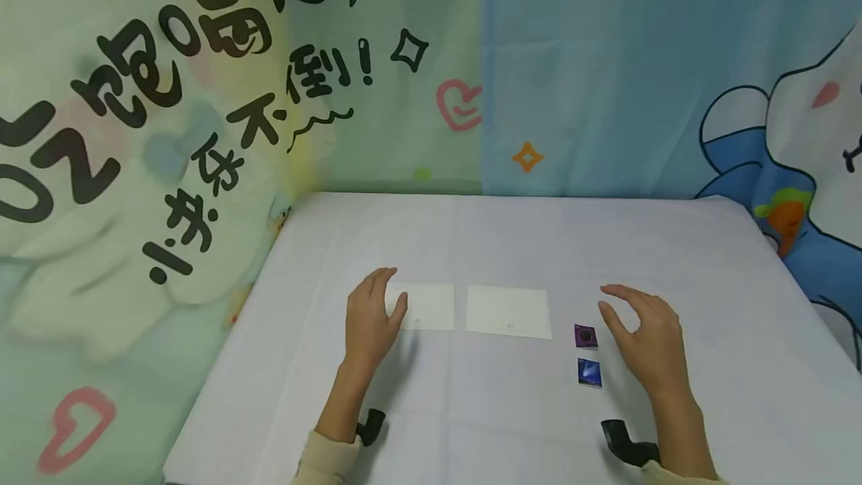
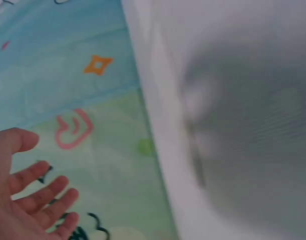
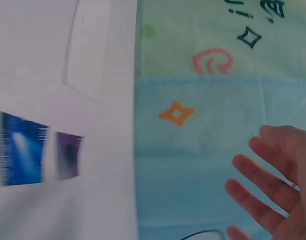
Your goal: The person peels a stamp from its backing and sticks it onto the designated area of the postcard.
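Over the table my left hand [image 1: 370, 319] hovers with relaxed fingers, thumb spread, beside a white rectangular sheet [image 1: 431, 307]; it holds nothing. A second white sheet [image 1: 509, 311] lies just right of the first. My right hand [image 1: 648, 335] is raised with fingers loosely bent and nothing between them. To its left lie two small square pieces, a purple one with a dark round spot [image 1: 586, 336] and a blue one [image 1: 589, 372] nearer me. In the right wrist view the blue piece [image 3: 25, 150] and purple piece [image 3: 68, 155] look slightly blurred.
A white cloth covers the table [image 1: 512, 418]. Printed curtains [image 1: 592, 81] with lettering and cartoon figures hang behind it and along the left side. Black straps or mounts [image 1: 626, 441] sit at both wrists.
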`<state>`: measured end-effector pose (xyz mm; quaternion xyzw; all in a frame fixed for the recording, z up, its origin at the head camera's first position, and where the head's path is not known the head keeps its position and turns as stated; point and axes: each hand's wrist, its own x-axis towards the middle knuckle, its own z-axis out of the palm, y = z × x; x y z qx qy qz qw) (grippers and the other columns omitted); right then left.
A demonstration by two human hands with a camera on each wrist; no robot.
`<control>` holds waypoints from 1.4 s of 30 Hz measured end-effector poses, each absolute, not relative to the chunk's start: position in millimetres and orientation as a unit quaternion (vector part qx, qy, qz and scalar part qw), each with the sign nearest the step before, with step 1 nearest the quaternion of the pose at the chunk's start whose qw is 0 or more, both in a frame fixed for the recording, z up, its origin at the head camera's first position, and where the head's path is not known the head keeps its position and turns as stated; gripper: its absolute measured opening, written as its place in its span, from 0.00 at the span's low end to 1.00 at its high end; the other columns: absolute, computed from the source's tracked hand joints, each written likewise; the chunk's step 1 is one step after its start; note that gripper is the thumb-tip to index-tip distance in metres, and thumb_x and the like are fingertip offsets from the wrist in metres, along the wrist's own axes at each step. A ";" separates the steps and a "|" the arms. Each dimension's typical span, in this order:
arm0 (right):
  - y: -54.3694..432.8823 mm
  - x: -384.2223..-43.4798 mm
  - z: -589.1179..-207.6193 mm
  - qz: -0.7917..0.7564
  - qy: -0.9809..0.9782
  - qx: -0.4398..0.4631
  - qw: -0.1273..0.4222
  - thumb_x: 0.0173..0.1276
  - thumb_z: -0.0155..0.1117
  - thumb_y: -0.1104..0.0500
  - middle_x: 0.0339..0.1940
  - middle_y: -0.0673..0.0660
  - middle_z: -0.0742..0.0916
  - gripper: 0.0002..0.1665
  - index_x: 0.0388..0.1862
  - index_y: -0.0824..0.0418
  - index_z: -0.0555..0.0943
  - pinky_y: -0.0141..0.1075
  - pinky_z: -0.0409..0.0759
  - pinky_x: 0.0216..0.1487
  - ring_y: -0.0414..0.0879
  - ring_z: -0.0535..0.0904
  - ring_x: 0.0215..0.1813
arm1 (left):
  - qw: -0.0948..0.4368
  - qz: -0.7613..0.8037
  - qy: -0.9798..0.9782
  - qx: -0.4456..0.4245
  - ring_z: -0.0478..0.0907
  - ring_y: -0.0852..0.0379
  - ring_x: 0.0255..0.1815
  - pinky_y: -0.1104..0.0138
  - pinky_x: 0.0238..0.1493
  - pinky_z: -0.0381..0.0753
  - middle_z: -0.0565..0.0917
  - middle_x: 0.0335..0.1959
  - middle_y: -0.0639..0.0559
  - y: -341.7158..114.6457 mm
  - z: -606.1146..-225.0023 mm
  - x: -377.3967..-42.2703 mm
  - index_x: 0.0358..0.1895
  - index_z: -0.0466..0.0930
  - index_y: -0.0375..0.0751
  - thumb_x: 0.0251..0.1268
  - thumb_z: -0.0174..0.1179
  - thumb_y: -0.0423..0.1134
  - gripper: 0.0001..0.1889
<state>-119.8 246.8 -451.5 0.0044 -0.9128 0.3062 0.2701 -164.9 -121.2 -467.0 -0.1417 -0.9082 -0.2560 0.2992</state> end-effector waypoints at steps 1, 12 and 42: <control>252.8 -118.1 -462.3 0.317 -0.904 -0.010 0.286 0.61 0.65 0.58 0.49 0.60 0.83 0.15 0.48 0.57 0.82 0.55 0.57 0.62 0.57 0.73 0.56 | 0.295 -0.269 -0.906 -0.140 0.74 0.46 0.52 0.52 0.52 0.70 0.77 0.51 0.42 -120.8 -472.7 -165.1 0.53 0.74 0.35 0.58 0.61 0.37 0.19; 280.8 -96.2 -527.4 0.403 -0.879 -0.116 0.226 0.60 0.66 0.49 0.46 0.55 0.85 0.13 0.42 0.51 0.84 0.51 0.66 0.56 0.52 0.75 0.57 | 0.177 -0.350 -0.907 -0.152 0.67 0.43 0.61 0.50 0.56 0.66 0.71 0.60 0.41 -134.4 -520.6 -186.6 0.59 0.69 0.36 0.63 0.59 0.40 0.23; 269.3 -76.9 -544.1 0.367 -0.928 0.022 0.057 0.49 0.74 0.49 0.60 0.63 0.75 0.31 0.53 0.56 0.80 0.66 0.57 0.52 0.72 0.64 0.59 | 0.119 -0.283 -0.928 -0.211 0.60 0.51 0.67 0.57 0.66 0.52 0.65 0.66 0.44 -158.0 -559.8 -178.8 0.66 0.63 0.35 0.61 0.58 0.53 0.35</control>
